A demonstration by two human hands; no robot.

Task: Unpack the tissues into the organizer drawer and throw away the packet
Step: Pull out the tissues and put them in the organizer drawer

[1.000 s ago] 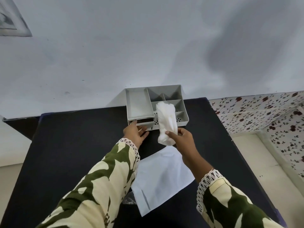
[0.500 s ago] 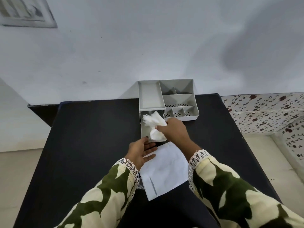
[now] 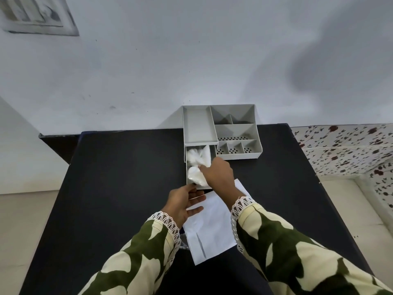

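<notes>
Lying lengthwise in the drawer [image 3: 188,167], tissues [image 3: 196,167] point wallward.

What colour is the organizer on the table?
Light grey organizer, seen in the head view.

Black table [image 3: 119,188] stood vs. pale wall, matte dark top. On it: grey plastic organizer [image 3: 221,128] at far edge, centre-right, w/ its drawer [image 3: 188,167] pulled out toward the near side. Just in front of drawer, a flat white sheet [image 3: 212,228] lay on the top, skewed. Rest of surface bare.
</notes>
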